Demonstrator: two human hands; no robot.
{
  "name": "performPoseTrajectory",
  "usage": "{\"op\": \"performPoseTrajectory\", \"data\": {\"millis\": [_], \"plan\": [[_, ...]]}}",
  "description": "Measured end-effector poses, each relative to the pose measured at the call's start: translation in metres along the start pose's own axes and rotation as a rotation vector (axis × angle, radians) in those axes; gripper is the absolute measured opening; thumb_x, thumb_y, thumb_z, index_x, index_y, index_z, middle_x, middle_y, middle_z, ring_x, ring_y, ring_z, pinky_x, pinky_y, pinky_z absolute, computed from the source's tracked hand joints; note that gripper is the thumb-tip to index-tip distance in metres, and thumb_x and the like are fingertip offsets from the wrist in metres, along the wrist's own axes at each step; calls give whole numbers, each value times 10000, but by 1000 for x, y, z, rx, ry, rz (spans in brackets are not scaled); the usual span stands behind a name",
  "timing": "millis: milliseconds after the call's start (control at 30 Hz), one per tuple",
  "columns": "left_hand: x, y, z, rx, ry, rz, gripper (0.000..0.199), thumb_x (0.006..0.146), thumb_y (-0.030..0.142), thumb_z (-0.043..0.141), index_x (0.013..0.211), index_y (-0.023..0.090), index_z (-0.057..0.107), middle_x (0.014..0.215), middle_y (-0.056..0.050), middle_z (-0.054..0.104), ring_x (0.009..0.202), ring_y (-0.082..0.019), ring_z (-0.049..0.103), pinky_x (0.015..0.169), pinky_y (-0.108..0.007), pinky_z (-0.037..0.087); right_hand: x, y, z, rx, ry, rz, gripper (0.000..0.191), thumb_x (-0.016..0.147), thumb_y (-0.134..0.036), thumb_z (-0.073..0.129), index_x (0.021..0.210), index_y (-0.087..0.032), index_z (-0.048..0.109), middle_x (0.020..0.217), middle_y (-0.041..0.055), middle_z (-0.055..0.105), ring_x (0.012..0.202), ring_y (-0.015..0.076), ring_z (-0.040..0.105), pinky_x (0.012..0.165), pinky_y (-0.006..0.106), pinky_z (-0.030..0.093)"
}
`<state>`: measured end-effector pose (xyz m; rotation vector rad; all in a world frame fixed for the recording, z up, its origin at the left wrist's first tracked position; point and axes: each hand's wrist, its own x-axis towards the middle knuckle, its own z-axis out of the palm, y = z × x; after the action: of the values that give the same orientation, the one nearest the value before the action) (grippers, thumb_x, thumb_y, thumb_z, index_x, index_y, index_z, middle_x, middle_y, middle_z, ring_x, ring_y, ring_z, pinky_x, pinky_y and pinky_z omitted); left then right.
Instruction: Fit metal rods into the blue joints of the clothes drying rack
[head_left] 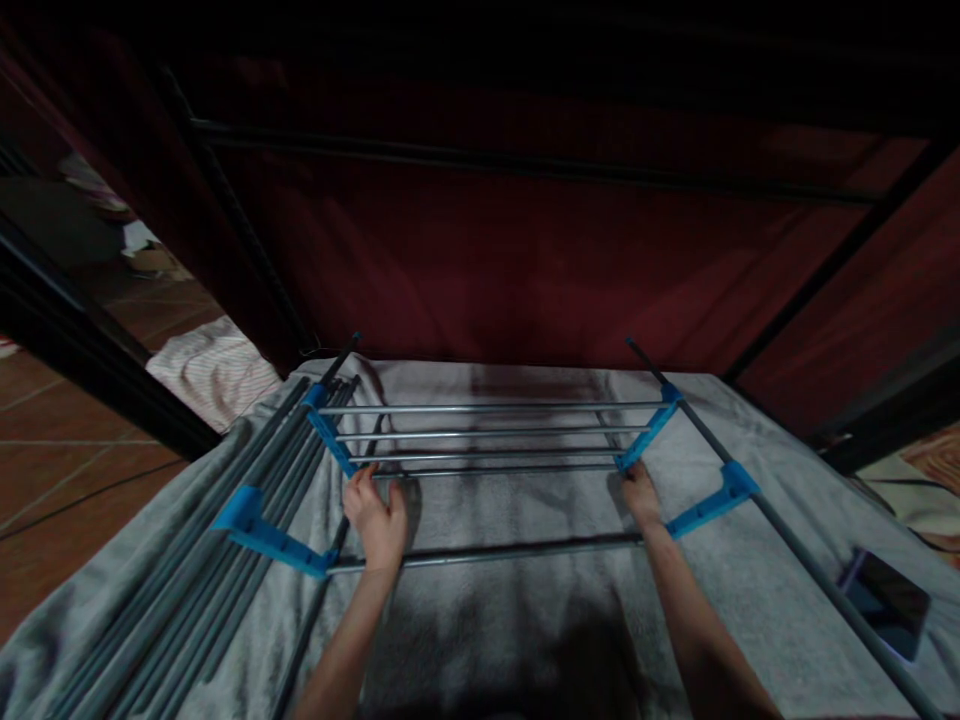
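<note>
A part-built rack of grey metal tubes and blue plastic brackets stands on a grey cloth. My left hand (376, 515) has its fingers bent against the lower end of the far left blue bracket (330, 440), its thumb held apart. At the lower end of the far right blue bracket (646, 437), my right hand (640, 496) is closed, its fingertips partly hidden. Several thin crossbars (487, 432) span these two brackets. Nearer me, a single crossbar (517, 550) runs between the near left bracket (274, 540) and the near right bracket (716, 502), passing behind both forearms.
Several loose grey tubes (225, 560) lie side by side on the cloth (525, 620) at left. A phone (889, 603) rests at far right beside a long side tube (814, 570). Dark red panels (510, 260) rise behind the rack. A striped cloth (217, 372) lies on the tiled floor.
</note>
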<state>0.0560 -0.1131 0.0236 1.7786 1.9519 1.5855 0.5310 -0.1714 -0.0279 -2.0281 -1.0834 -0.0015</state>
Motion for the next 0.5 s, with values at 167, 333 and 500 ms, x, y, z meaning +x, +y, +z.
{"op": "performPoseTrajectory", "data": {"millis": [167,333,500], "plan": [[19,-31,3,206,2,-240,489,801,306,574,1262,145,535,1415,-258,480,1388,-462,414,1117,-677,315,4,2,0,32,-58,107,360,612,-221,486,909,-191,687,673,32,630,634,214,590,637,332,482],[32,-52,2,180,-62,-485,496,793,236,564,1271,133,486,1155,-213,639,1172,-391,603,1011,-563,453,4,-3,1,72,-92,167,398,589,-216,488,922,-173,702,684,23,646,653,205,599,646,306,480],[39,-52,-1,393,-301,-560,431,871,282,527,1292,195,485,1128,-142,695,1087,-335,647,972,-508,454,4,-10,-5,72,-98,218,389,593,-186,485,899,-178,726,664,17,651,632,178,592,607,254,450]]}}
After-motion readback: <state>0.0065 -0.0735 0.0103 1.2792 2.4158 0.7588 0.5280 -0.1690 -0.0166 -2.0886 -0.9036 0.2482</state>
